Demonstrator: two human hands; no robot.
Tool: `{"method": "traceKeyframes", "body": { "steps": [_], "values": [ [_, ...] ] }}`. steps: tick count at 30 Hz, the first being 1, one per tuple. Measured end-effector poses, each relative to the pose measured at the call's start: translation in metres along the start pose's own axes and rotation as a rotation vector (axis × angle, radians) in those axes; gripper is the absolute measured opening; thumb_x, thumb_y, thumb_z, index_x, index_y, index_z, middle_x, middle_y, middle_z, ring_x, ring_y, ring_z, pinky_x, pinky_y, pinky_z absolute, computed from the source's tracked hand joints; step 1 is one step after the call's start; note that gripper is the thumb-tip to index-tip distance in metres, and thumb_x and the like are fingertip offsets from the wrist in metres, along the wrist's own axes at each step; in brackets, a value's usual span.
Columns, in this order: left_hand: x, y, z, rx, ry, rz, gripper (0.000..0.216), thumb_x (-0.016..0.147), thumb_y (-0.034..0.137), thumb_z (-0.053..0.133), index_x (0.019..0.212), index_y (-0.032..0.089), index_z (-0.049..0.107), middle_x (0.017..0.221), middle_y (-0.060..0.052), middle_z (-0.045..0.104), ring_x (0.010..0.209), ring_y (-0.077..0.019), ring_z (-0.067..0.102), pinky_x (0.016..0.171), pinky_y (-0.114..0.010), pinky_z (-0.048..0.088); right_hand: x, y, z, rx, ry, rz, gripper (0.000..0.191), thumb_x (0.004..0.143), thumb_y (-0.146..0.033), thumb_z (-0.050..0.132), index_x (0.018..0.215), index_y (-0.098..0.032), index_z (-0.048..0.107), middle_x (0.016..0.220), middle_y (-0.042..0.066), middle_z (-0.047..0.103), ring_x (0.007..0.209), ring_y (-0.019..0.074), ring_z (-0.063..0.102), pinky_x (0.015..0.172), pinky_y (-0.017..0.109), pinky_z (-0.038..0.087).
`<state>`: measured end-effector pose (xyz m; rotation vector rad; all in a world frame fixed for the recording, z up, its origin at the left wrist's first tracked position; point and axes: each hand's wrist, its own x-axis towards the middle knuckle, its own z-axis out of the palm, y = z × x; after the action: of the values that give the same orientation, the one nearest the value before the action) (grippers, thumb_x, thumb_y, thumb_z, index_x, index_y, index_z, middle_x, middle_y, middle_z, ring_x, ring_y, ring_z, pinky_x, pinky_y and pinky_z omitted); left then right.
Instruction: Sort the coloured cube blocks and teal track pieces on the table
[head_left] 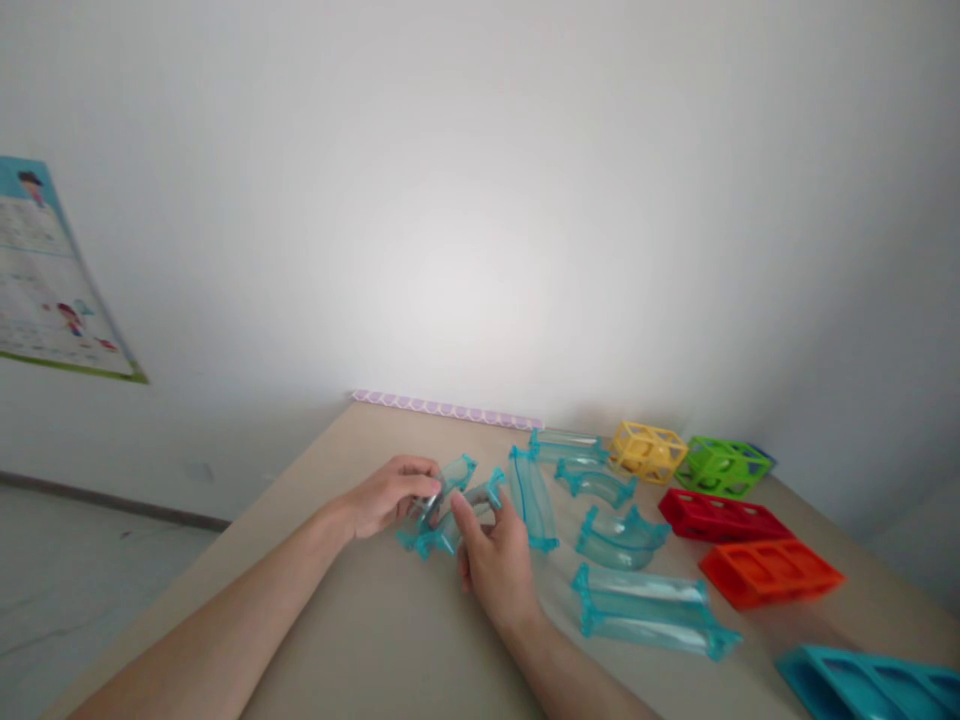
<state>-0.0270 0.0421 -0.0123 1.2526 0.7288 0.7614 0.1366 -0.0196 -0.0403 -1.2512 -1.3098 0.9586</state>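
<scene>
My left hand is closed round a clear teal tube piece lying on the beige table. My right hand grips a second clear teal tube piece right beside the first, thumb and fingers pinched on it. The two pieces touch or overlap between my hands. To the right lie more teal tubes: a straight one, curved ones, and a long pair.
Along the table's right side sit a yellow open cube, a green open cube, a red frame, an orange frame and a teal frame. A purple strip edges the far side. A poster hangs on the left wall.
</scene>
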Motion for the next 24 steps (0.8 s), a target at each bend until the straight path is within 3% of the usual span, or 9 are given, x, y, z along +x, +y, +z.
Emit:
{"method": "traceKeyframes", "body": {
  "steps": [3, 5, 6, 11, 16, 19, 24],
  "values": [
    [0.003, 0.000, -0.001, -0.006, 0.168, 0.017, 0.022, 0.072, 0.030, 0.069, 0.063, 0.015, 0.055, 0.051, 0.003, 0.050, 0.045, -0.0115, 0.051, 0.045, -0.024, 0.044, -0.002, -0.003, -0.004, -0.166, 0.118, -0.264, 0.019, 0.086, -0.037, 0.058, 0.091, -0.019, 0.051, 0.080, 0.001, 0.062, 0.039, 0.0054, 0.048, 0.036, 0.018, 0.037],
    [0.004, -0.001, 0.000, -0.063, 0.186, 0.009, 0.022, 0.074, 0.030, 0.068, 0.066, 0.014, 0.056, 0.054, 0.002, 0.052, 0.046, -0.0120, 0.053, 0.047, -0.026, 0.048, -0.002, -0.005, -0.007, -0.287, 0.191, -0.450, 0.007, 0.085, -0.021, 0.053, 0.092, -0.020, 0.053, 0.103, 0.006, 0.059, 0.051, 0.0062, 0.054, 0.048, 0.020, 0.046],
    [0.004, -0.001, 0.001, -0.108, 0.154, -0.014, 0.020, 0.075, 0.031, 0.068, 0.069, 0.014, 0.058, 0.058, 0.001, 0.056, 0.048, -0.0128, 0.055, 0.049, -0.028, 0.051, -0.002, -0.005, -0.008, -0.339, 0.217, -0.512, 0.011, 0.085, -0.015, 0.049, 0.093, -0.020, 0.054, 0.109, 0.007, 0.057, 0.058, 0.0074, 0.057, 0.053, 0.021, 0.048],
    [0.003, -0.004, 0.009, -0.364, -0.078, -0.207, 0.021, 0.081, 0.029, 0.061, 0.089, 0.010, 0.064, 0.074, -0.006, 0.067, 0.059, -0.0154, 0.064, 0.061, -0.032, 0.058, -0.004, -0.014, -0.012, -0.518, 0.186, -0.673, 0.021, 0.087, -0.011, 0.044, 0.091, -0.022, 0.062, 0.117, 0.008, 0.054, 0.083, 0.0142, 0.064, 0.067, 0.024, 0.052],
    [0.002, 0.002, 0.004, -0.512, -0.019, -0.322, 0.025, 0.085, 0.029, 0.055, 0.087, 0.006, 0.064, 0.072, -0.008, 0.069, 0.054, -0.0150, 0.065, 0.053, -0.028, 0.058, -0.003, -0.019, -0.015, -0.553, 0.164, -0.754, 0.025, 0.088, -0.006, 0.041, 0.091, -0.021, 0.061, 0.117, 0.008, 0.059, 0.097, 0.0157, 0.064, 0.079, 0.025, 0.051],
    [0.000, 0.008, 0.003, -0.502, 0.013, -0.333, 0.028, 0.087, 0.030, 0.052, 0.085, 0.005, 0.064, 0.067, -0.008, 0.069, 0.050, -0.0142, 0.063, 0.045, -0.025, 0.056, 0.000, -0.017, -0.015, -0.569, 0.164, -0.773, 0.027, 0.088, -0.005, 0.039, 0.097, -0.021, 0.059, 0.124, 0.008, 0.059, 0.108, 0.0168, 0.060, 0.085, 0.028, 0.050],
    [-0.002, 0.005, 0.013, -0.434, -0.027, -0.351, 0.021, 0.082, 0.028, 0.060, 0.085, 0.007, 0.064, 0.072, -0.007, 0.069, 0.055, -0.0142, 0.064, 0.048, -0.027, 0.059, 0.001, -0.016, -0.016, -0.615, 0.050, -0.784, 0.032, 0.086, -0.003, 0.039, 0.101, -0.022, 0.060, 0.127, 0.006, 0.059, 0.113, 0.0184, 0.056, 0.094, 0.031, 0.046]
  ]
}}
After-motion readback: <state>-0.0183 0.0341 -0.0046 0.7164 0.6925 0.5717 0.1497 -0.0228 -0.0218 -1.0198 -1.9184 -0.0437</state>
